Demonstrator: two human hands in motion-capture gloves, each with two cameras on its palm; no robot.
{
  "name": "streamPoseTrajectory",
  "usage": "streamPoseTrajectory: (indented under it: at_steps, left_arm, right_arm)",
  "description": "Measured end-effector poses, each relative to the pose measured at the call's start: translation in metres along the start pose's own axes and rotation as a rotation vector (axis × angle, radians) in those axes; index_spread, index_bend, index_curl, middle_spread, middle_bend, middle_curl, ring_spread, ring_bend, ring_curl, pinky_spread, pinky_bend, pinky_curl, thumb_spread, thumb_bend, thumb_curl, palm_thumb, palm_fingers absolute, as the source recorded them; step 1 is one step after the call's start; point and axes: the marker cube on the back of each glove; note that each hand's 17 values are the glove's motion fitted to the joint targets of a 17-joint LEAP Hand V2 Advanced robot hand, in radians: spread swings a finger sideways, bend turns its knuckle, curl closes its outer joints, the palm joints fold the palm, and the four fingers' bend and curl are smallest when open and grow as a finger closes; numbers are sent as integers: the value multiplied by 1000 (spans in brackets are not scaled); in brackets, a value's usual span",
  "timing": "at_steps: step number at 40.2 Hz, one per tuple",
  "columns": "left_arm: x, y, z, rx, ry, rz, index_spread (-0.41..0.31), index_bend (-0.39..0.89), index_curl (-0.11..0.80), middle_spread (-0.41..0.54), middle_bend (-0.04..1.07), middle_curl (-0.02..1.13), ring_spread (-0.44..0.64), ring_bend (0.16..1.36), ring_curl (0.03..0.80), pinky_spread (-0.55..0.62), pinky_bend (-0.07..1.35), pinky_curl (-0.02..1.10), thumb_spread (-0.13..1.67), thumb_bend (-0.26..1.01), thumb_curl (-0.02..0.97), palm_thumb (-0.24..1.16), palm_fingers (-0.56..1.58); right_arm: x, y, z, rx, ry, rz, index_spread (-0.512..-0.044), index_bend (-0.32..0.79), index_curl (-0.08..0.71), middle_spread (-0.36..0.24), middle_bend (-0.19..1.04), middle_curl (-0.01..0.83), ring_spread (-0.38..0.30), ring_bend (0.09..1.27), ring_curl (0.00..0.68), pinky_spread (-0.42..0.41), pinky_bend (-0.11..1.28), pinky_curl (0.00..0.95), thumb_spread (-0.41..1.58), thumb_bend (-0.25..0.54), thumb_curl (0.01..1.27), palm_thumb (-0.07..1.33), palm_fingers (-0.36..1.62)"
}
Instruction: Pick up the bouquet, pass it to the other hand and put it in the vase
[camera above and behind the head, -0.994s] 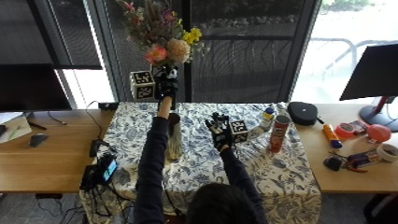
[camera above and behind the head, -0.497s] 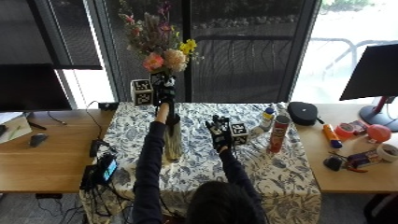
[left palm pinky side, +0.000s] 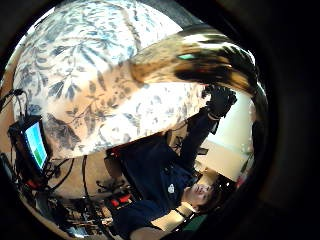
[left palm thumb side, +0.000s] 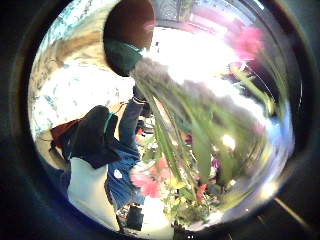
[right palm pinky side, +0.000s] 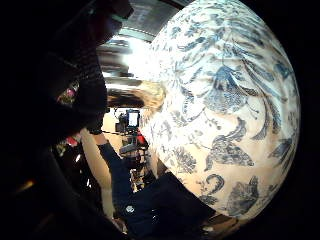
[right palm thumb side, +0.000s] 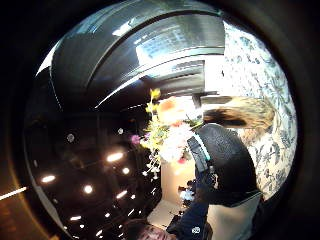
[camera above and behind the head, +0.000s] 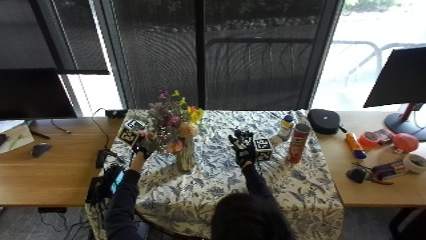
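Note:
The bouquet (camera above and behind the head: 172, 122) of pink, yellow and orange flowers stands with its stems in the slim gold-brown vase (camera above and behind the head: 186, 157) on the blue-flowered tablecloth (camera above and behind the head: 219, 187). My left hand (camera above and behind the head: 140, 148) is at the bouquet's left side, level with the vase's neck. In the left thumb side palm view the stems (left palm thumb side: 165, 130) run together right at my thumb (left palm thumb side: 129, 30), which lies curled on them. The vase (left palm pinky side: 200, 60) is close beside that palm. My right hand (camera above and behind the head: 242, 147) is held above the cloth to the right of the vase, fingers spread and holding nothing.
A red tube can (camera above and behind the head: 297, 144) and a blue-capped bottle (camera above and behind the head: 286, 127) stand right of my right hand. A black case (camera above and behind the head: 324, 121) lies behind them. A small screen device (camera above and behind the head: 106, 185) hangs at the table's left edge. Small items (camera above and behind the head: 379, 155) crowd the far right.
My left hand has come down from high above the table and the bouquet with it, so the stems now stand in the vase. My right hand has stayed where it was.

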Motion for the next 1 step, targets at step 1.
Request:
streamPoseTrajectory:
  at_steps: [1]
  left_arm:
    - [1,-10,-1,25,-5,-39,104,13,385,334,96,436,386,435,381,415,334,440,896,-10,568,685,-240]
  right_arm:
    - [3,-1,-2,9,4,27,-350,167,304,7,162,266,71,369,319,251,559,367,1110,-18,315,715,200]
